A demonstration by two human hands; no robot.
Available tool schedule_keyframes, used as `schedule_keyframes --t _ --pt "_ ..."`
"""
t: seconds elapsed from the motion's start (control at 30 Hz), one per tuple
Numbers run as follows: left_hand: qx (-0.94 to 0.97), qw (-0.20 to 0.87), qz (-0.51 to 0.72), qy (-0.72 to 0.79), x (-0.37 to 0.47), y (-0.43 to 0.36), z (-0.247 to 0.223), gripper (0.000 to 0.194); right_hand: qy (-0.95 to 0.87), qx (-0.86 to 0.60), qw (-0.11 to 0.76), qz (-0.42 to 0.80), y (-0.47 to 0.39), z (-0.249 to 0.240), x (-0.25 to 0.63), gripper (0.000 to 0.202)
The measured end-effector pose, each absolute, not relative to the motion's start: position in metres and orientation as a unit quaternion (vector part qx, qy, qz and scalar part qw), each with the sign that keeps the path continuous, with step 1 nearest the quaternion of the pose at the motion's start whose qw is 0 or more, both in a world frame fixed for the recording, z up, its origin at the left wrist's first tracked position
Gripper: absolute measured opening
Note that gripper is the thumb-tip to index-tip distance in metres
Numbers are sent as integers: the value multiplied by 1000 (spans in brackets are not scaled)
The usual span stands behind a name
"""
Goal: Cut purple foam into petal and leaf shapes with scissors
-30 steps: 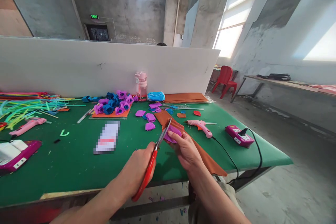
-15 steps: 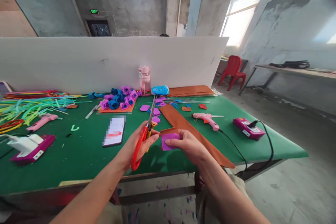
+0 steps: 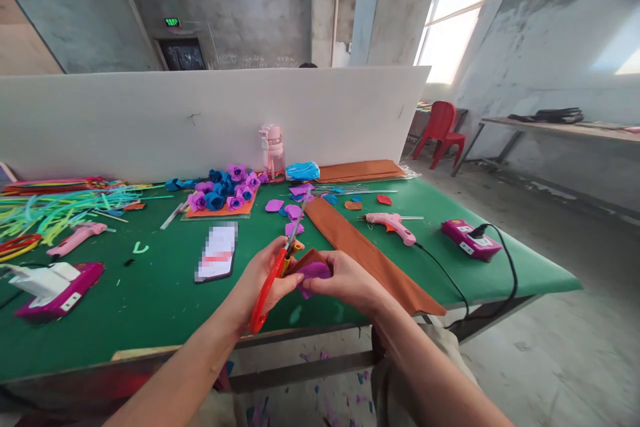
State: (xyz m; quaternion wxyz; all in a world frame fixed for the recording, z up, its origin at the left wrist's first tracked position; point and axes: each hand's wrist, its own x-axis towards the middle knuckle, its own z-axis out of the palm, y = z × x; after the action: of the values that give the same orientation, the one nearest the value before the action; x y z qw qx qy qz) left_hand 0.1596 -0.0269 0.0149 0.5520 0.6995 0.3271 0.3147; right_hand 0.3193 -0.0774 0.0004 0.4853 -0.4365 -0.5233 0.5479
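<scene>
Near the table's front edge, my left hand (image 3: 265, 277) is closed around red-handled scissors (image 3: 268, 295), their blades pointing up and away. The thumb and fingertips of that hand also touch a brown paper piece (image 3: 305, 259). My right hand (image 3: 345, 278) pinches a purple paper piece (image 3: 316, 272) lying against the brown one, and both look bent. Beyond the hands lie loose purple paper petals (image 3: 294, 212). A long brown paper strip (image 3: 360, 247) runs diagonally beside my right hand. Fingers hide part of the held pieces.
A phone (image 3: 217, 250) lies left of my hands, near purple and blue paper flowers (image 3: 227, 187). To the right are a pink glue gun (image 3: 393, 223) and a corded power strip (image 3: 471, 240). A pink bottle (image 3: 273, 150) stands before the white board (image 3: 125, 120).
My hands have come together, and my left fingers now touch the paper pieces. The purple and brown pieces, flat before, are bent. The scissors have tilted slightly to the right.
</scene>
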Motion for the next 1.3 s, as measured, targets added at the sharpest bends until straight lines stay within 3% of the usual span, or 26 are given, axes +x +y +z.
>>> schedule_keyframes --t 0.13,0.3,0.47,0.7,0.87,1.07,1.3 --pt "597 575 451 331 168 -27 11 39 -448 -414 579 542 -71 -2 313 28" --pt "520 612 504 319 176 -26 7 41 -348 -401 663 528 -63 -12 296 32" --pt "513 609 520 309 180 -27 4 49 -299 -396 680 540 -59 -13 290 30" --pt "573 556 513 315 182 -27 5 36 -281 -423 675 535 -60 -12 294 30" --pt "718 456 372 371 165 -19 12 25 -236 -376 741 504 -56 -6 312 25" --pt "877 163 179 415 149 -27 14 23 -150 -314 802 486 -51 -2 339 22" --pt "913 94 13 397 152 -43 27 41 -139 -298 805 495 -52 -6 340 23"
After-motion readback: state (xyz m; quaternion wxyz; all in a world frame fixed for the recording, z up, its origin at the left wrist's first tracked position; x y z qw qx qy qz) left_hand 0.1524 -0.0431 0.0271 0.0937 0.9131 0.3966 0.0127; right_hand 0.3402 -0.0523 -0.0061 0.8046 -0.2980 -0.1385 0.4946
